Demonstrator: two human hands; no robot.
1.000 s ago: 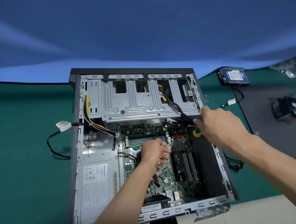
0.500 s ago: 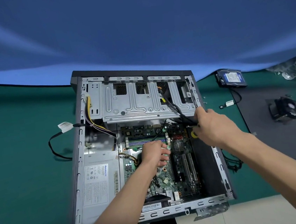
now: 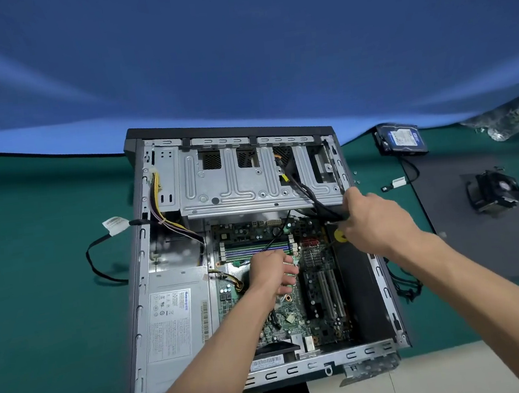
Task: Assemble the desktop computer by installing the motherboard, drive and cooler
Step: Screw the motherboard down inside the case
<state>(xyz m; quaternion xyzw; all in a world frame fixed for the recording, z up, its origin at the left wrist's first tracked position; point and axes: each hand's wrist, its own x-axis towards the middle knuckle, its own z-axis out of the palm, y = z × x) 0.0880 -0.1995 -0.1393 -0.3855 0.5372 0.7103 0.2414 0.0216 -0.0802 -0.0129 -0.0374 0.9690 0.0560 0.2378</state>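
Note:
An open computer case [image 3: 141, 304] lies on its side on the green table. The green motherboard [image 3: 319, 286] sits inside it. My left hand [image 3: 273, 275] rests on the board's middle, fingers curled down over the socket area; whether it holds anything is hidden. My right hand [image 3: 372, 219] grips a bundle of black cables [image 3: 307, 193] that runs from the silver drive cage [image 3: 250, 184], holding it at the board's upper right corner. The hard drive [image 3: 401, 141] lies outside the case at the back right. The cooler [image 3: 494, 190] stands on a dark mat [image 3: 497, 251].
A silver power supply [image 3: 177, 313] fills the case's lower left, with yellow and black wires running from it. A black cable with a white tag [image 3: 114, 224] loops over the left wall. Small screws [image 3: 356, 177] lie right of the case. A blue backdrop rises behind.
My right hand has pulled the black cables slightly towards the case's right wall. My left hand stays on the motherboard. The camera has shifted a little.

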